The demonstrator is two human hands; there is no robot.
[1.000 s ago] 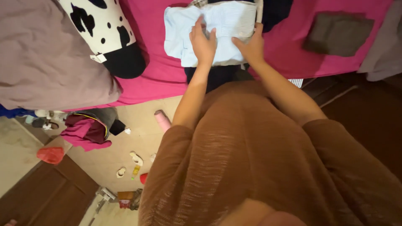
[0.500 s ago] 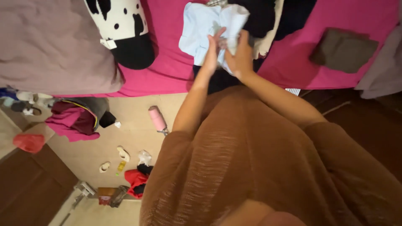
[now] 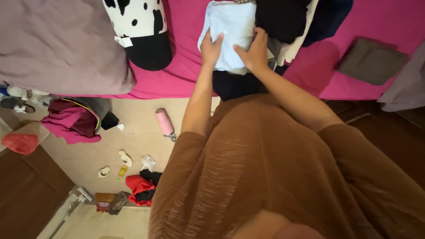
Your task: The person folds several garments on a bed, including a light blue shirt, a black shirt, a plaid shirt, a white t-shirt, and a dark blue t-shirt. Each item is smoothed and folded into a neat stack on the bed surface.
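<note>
A bed with a bright pink sheet (image 3: 177, 84) runs across the top of your view, with pale floor tiles below it scattered with small items. Your left hand (image 3: 210, 48) lies flat, fingers spread, on the left part of a folded light blue garment (image 3: 230, 26) resting on the sheet near the bed's front edge. Your right hand (image 3: 253, 51) presses palm-down on the garment's lower right corner, just beside the left hand; neither hand is clenched around the cloth, both simply bear on it. The garment extends away from both hands, toward the far side of the bed. Touching its right edge is one dark pile of clothes (image 3: 283, 20), and one black garment (image 3: 237, 84) hangs over the bed's edge under your wrists. You can count one folded grey-brown cloth (image 3: 371, 61) well apart to the right, one cow-patterned pillow (image 3: 139, 31) to the left, and one mauve pillow (image 3: 57, 44) beyond that. On the floor lies one pink bottle (image 3: 164, 121).
</note>
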